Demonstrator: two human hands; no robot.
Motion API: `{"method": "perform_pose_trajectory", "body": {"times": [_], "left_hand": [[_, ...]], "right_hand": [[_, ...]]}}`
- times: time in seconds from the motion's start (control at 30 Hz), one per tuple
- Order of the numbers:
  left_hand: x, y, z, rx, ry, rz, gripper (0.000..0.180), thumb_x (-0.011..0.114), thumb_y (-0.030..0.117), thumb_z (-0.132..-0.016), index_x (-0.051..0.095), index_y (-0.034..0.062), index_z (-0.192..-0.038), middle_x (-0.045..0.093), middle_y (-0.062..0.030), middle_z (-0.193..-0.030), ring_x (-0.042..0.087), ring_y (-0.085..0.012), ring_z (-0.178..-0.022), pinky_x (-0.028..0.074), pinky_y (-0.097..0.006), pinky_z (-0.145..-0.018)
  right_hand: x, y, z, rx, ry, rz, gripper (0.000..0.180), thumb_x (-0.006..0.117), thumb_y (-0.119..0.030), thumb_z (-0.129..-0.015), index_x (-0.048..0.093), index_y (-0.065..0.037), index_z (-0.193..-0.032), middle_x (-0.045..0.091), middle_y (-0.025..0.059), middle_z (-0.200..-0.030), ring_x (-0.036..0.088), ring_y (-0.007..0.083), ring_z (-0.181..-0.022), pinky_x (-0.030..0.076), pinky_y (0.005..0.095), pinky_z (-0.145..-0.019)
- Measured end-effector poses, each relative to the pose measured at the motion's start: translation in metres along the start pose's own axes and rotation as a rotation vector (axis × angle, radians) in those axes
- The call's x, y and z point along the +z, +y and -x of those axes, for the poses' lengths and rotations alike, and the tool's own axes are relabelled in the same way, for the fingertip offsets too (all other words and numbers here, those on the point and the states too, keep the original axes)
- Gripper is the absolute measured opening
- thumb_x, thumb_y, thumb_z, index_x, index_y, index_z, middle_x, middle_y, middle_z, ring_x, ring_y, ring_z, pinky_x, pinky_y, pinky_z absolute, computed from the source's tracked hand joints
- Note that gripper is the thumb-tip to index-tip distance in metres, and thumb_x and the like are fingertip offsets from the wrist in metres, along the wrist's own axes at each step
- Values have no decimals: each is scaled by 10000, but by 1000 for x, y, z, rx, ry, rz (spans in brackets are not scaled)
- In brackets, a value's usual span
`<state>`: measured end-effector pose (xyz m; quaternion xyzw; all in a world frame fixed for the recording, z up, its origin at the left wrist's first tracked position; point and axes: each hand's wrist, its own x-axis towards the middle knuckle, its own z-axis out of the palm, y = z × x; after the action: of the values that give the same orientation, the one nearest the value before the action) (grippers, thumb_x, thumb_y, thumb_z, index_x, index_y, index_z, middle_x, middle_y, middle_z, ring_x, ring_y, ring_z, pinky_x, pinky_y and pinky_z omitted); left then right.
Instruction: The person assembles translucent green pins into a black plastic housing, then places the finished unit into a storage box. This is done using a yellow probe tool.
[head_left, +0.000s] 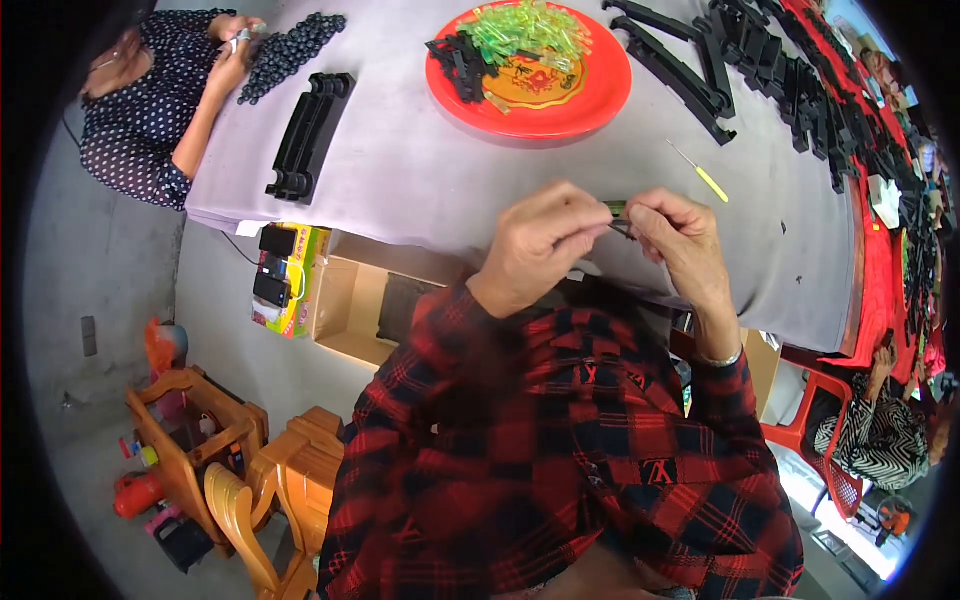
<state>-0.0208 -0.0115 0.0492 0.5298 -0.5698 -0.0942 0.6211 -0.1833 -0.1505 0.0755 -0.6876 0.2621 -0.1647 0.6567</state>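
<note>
Close to the table's near edge, my left hand (540,240) and my right hand (685,243) meet with fingers pinched. Between the fingertips shows a small dark piece (621,229), with a bit of green (615,207) just above it. Most of both is hidden by the fingers. Beyond my hands stands a red plate (540,125) with a yellow patterned middle. It carries a heap of small translucent green pieces (535,35) and a smaller pile of black clip-like pieces (463,68). A screwdriver (712,183) with a yellow handle lies to the right of my hands.
Long black plastic housings (680,80) lie at the far right, with many more behind. Another black housing (311,135) is on the left, near a pile of small black round parts (285,60). There another person (130,110) handles something small. An open cardboard box (345,300) stands below the table.
</note>
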Motion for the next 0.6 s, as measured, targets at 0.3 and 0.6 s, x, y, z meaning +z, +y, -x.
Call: {"method": "perform_pose_trajectory", "body": {"times": [0.3, 0.6], "left_hand": [[11, -1, 0, 372, -39, -201, 317, 777, -48, -633, 716, 92, -910, 662, -47, -920, 667, -259, -804, 495, -354, -633], [23, 1, 11, 402, -100, -243, 227, 749, 15, -688, 702, 113, -887, 667, -34, -918, 675, -243, -807, 502, -343, -633]], "right_hand": [[-19, 4, 17, 382, -115, -339, 141, 683, -192, -997, 665, -85, -908, 626, -3, -749, 404, -2, -534, 267, 174, -407], [-22, 13, 41, 356, -54, -438, 95, 743, -120, -941, 667, -67, -960, 599, -9, -765, 424, 17, -547, 326, 195, -434]]}}
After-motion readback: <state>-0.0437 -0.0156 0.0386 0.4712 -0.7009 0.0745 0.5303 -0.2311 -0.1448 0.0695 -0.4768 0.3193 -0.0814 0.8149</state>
